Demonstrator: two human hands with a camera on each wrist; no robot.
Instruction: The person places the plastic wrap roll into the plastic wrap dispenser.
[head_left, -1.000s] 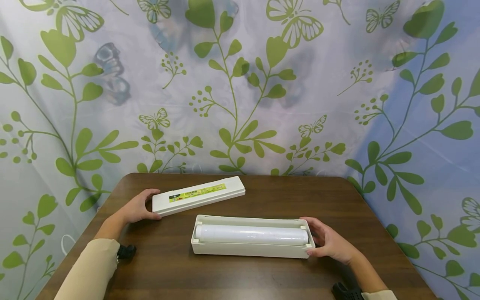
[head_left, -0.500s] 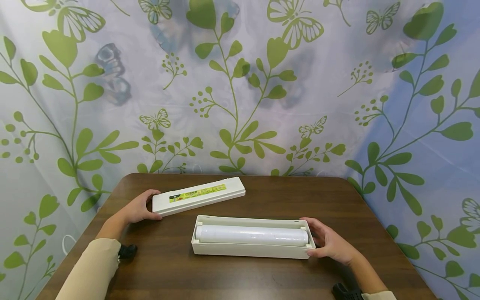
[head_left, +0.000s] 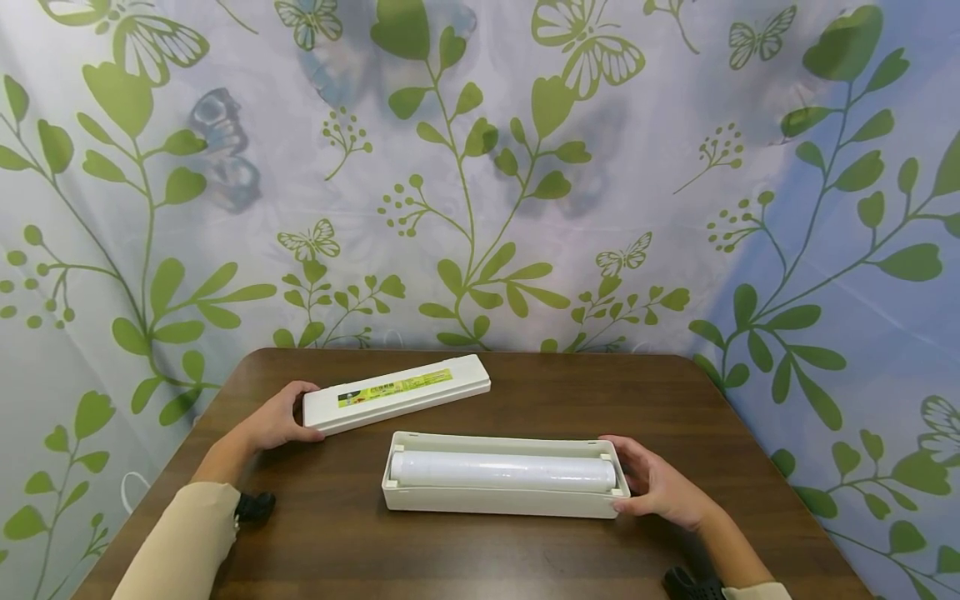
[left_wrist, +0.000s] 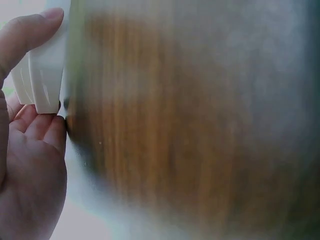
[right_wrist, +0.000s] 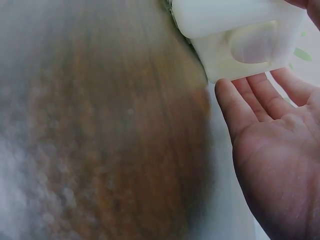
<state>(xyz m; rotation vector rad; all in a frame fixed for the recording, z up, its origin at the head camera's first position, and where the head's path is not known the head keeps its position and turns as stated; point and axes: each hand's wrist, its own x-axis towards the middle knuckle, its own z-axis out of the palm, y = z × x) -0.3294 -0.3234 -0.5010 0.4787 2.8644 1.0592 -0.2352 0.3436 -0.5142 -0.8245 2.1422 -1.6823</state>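
A long white lid [head_left: 468, 373] with a yellow-green printed label lies slanted at the back left of the table. My left hand [head_left: 279, 418] holds its left end, thumb on the near side and fingers around the far side. In front of it sits the open white box [head_left: 498, 502], holding a roll of cling film [head_left: 502, 472] lengthwise. My right hand [head_left: 663, 485] grips the box's right end between thumb and fingers. The left wrist view shows the lid's end [left_wrist: 47, 82] between thumb and fingers. In the right wrist view, fingertips are at the box's end wall [right_wrist: 220, 60].
Both things stand on a dark brown wooden table [head_left: 585, 396] with rounded back corners. Behind it hangs a curtain [head_left: 637, 317] printed with green leaves and butterflies. A black wrist strap [head_left: 257, 507] is on the left wrist, and another strap [head_left: 686, 583] is on the right.
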